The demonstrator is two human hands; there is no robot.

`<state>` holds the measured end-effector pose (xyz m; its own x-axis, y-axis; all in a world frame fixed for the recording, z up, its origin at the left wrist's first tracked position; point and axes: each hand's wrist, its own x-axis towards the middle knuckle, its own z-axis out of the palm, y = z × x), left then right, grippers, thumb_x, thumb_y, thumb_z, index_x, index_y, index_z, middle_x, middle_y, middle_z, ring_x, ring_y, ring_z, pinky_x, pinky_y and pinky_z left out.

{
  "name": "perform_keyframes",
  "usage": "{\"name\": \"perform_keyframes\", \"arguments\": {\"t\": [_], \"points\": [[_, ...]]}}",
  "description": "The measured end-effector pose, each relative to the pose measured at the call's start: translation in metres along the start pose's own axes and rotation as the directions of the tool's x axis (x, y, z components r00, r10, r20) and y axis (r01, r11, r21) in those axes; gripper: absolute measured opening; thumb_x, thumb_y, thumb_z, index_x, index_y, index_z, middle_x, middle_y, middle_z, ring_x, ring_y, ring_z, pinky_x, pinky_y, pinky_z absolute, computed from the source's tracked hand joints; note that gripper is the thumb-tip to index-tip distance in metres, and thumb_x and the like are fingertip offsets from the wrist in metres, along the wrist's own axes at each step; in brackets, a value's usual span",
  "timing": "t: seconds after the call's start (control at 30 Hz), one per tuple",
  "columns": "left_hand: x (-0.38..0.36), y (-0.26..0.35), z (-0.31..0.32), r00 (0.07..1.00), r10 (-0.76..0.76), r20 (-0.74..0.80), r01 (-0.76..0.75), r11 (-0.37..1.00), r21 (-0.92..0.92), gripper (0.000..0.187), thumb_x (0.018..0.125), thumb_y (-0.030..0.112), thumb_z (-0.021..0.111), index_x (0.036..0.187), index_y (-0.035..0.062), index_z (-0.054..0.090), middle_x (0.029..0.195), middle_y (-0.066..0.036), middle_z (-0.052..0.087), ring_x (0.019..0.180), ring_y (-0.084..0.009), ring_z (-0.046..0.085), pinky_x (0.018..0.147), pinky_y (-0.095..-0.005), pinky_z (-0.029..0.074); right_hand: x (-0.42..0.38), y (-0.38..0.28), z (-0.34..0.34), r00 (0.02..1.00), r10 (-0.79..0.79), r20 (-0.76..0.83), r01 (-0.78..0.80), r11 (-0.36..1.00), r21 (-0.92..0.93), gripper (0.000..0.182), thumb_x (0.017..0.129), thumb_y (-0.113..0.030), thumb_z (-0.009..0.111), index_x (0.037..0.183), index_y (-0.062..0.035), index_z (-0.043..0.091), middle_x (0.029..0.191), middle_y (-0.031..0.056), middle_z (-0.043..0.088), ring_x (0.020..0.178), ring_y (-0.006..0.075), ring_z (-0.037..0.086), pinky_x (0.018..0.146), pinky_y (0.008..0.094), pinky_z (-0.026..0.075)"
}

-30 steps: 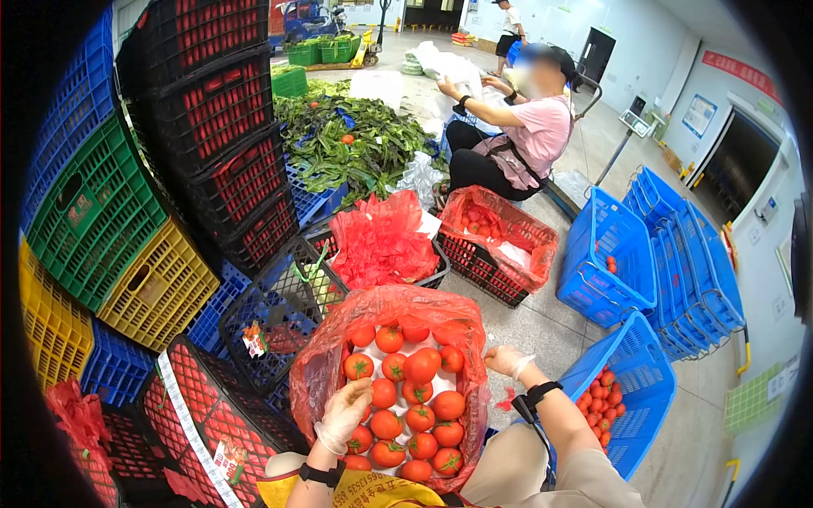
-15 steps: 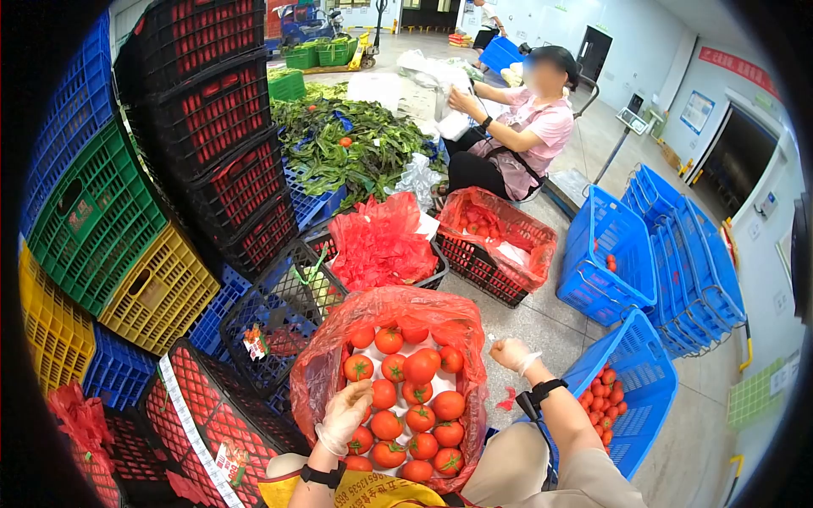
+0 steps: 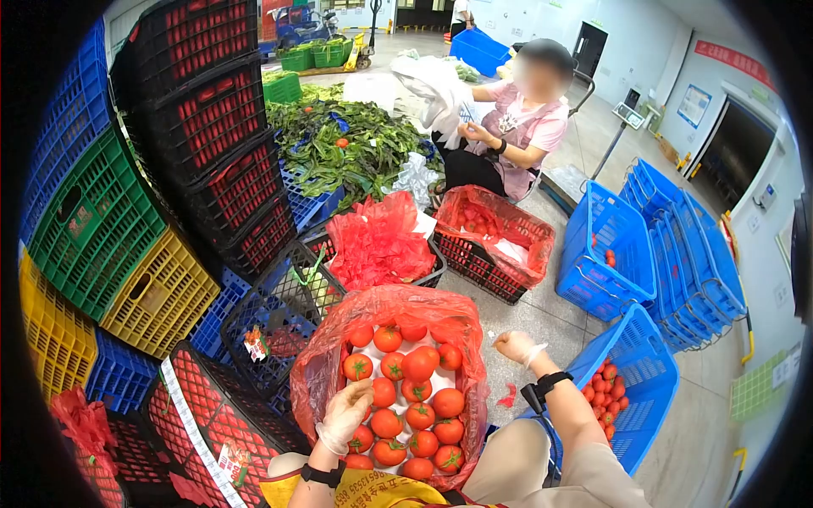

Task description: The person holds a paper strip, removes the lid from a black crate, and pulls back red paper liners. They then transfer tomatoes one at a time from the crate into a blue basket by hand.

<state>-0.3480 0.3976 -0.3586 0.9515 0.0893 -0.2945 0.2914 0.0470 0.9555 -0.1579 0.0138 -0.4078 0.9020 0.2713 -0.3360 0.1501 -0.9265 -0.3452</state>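
Note:
My left hand point(image 3: 345, 415), in a thin clear glove, lies at the left side of a crate lined with a red plastic bag point(image 3: 315, 351). Its fingers curl over a tomato point(image 3: 367, 413) that is mostly hidden beneath them. Several red tomatoes point(image 3: 421, 415) with green stems lie in this crate, with white lining between them. My right hand point(image 3: 517, 347), also gloved, is above the floor between the lined crate and a blue basket point(image 3: 656, 389). Its fingers are pressed together; what they hold, if anything, is hidden. Smaller red tomatoes point(image 3: 605, 396) lie in the blue basket.
Ahead stand a crate of crumpled red bags point(image 3: 381, 241) and a red-lined black crate point(image 3: 491, 284). Stacked crates point(image 3: 207, 118) rise at left; blue baskets point(image 3: 686, 262) stand at right. A seated person point(image 3: 529, 127) handles white plastic near heaped leafy greens point(image 3: 347, 152).
My right hand has shifted slightly up and right. My left hand stays on the tomatoes. The seated person's hands have moved, and the white plastic they hold is spread wider.

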Motion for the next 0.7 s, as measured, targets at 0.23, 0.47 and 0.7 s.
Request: {"name": "perform_keyframes", "arguments": {"t": [0.23,0.47,0.7], "points": [[-0.002,0.005,0.001,1.0,-0.007,0.015,0.007,1.0,0.007,0.034,0.088,0.01,0.056,0.121,0.0005,0.055,0.101,-0.005,0.062,0.089,-0.0108,0.057,0.078,-0.0242,0.047,-0.001,0.002,-0.01,0.999,0.044,-0.027,-0.044,0.999,-0.022,0.03,0.08,-0.031,0.05,0.09,-0.0106,0.07,0.093,0.0194,0.065,0.088,0.036,0.063,0.082,0.0429,0.049],[-0.001,0.004,0.001,0.999,-0.024,0.022,0.024,1.0,0.007,0.035,0.088,0.01,0.056,0.122,0.0002,0.055,0.103,-0.006,0.062,0.091,-0.0114,0.058,0.08,-0.0249,0.047,-0.005,0.002,-0.013,0.998,0.06,-0.029,-0.061,0.997,-0.039,0.03,0.081,-0.032,0.051,0.09,-0.01,0.07,0.093,0.0191,0.065,0.089,0.0362,0.063,0.082,0.043,0.049],[-0.002,0.008,0.0,0.999,-0.017,0.028,0.017,1.0,0.009,0.034,0.089,0.01,0.055,0.122,-0.0002,0.054,0.105,-0.006,0.062,0.093,-0.0116,0.058,0.083,-0.0251,0.047,-0.004,0.009,-0.024,0.998,0.051,-0.036,-0.052,0.998,-0.033,0.028,0.079,-0.031,0.054,0.093,-0.0124,0.07,0.092,0.0184,0.066,0.088,0.0352,0.063,0.081,0.0415,0.049]]}}
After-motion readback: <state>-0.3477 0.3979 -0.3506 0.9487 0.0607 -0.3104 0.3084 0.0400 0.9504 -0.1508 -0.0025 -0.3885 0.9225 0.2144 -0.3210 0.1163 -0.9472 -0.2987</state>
